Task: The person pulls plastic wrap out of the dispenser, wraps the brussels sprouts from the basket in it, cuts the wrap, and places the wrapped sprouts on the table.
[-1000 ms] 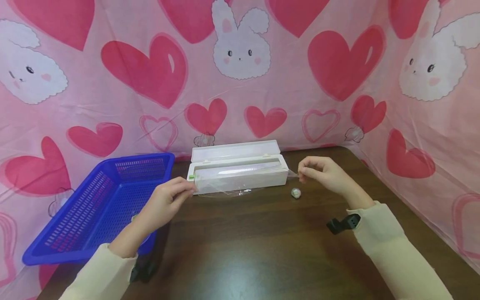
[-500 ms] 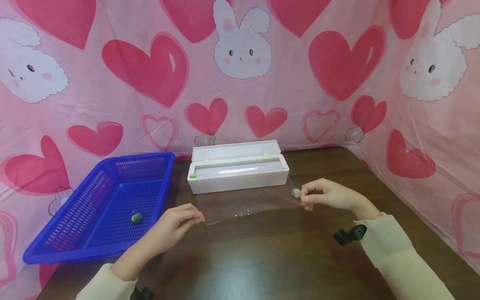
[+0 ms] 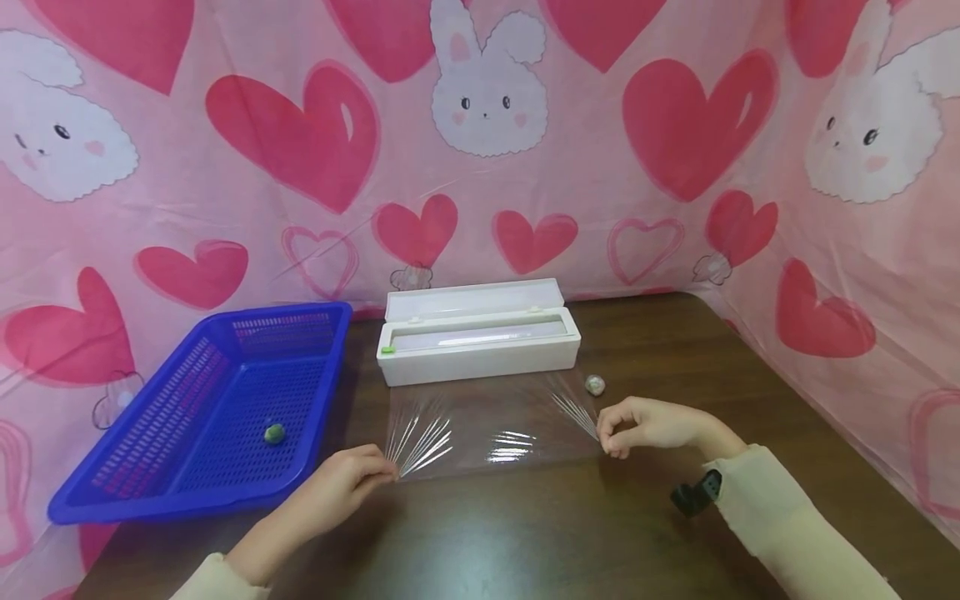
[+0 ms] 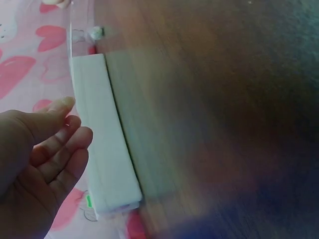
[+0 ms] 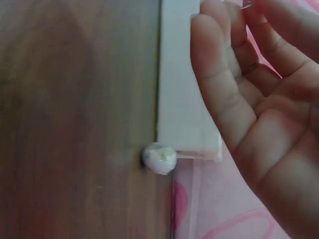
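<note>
A sheet of clear plastic wrap (image 3: 487, 425) stretches from the white wrap dispenser (image 3: 480, 358) toward the front of the table, with shiny creases fanning from both front corners. My left hand (image 3: 348, 483) pinches its left corner between thumb and fingers. At the right corner, my right hand (image 3: 648, 427) pinches the film the same way. The dispenser's lid (image 3: 476, 300) is raised, and a green slider (image 3: 387, 350) sits at its left end. Just right of the dispenser lies a small pale ball-shaped thing (image 3: 595, 385) that looks wrapped in film; the right wrist view shows this wrapped ball (image 5: 160, 158) too.
A blue plastic basket (image 3: 195, 504) stands on the left, holding one small round green thing (image 3: 274, 433) like a Brussels sprout. Behind the brown wooden table (image 3: 525, 542) hangs a pink cloth (image 3: 480, 183) with hearts and rabbits.
Both hands have drawn the wrap from close by the dispenser toward the front of the table, so a longer sheet is out. The dispenser and the wrapped ball have stayed in place.
</note>
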Motion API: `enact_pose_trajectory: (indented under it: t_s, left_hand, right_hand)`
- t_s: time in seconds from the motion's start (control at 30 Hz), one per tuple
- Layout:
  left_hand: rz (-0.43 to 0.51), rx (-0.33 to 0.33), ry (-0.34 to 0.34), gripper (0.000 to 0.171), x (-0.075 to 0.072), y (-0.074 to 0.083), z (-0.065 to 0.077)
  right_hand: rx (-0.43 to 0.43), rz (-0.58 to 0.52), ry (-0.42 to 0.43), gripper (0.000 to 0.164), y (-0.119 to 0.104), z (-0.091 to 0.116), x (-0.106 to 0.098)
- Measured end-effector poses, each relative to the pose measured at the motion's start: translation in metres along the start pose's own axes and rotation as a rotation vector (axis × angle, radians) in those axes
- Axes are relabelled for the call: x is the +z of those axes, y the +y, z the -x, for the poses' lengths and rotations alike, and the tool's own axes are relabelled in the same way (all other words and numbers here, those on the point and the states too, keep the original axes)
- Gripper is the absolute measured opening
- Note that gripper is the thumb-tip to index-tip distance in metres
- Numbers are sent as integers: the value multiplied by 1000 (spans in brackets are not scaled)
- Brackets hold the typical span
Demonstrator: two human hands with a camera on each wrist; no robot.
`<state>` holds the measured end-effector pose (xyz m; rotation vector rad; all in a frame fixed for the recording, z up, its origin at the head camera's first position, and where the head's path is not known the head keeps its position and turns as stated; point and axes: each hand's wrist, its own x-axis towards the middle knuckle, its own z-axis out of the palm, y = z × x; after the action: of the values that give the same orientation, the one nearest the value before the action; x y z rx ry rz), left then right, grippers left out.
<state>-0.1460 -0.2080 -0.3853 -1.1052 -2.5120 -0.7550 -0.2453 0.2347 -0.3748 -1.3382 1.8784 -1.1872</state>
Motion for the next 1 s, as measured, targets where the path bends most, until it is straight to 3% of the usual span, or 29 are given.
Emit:
enact_pose_trajectory:
  t_s: [0.3,0.63,0.8,1.0]
  left_hand:
    - [-98,-39,-112,11,10,-8,5]
    - [-104,-212,-231,6,22,-12,-1]
    - [-113,-274,-226,10,23,-10,-6]
    - [-113,-341,-220,13,25,-10,-9]
  right_hand:
    - [184,154,37,9,9,-9,15]
    - [348,265,66,10,11,-17,24]
    - [419,258,73,12,13,-21,26]
    - [410,239,114,13,17,-24,29]
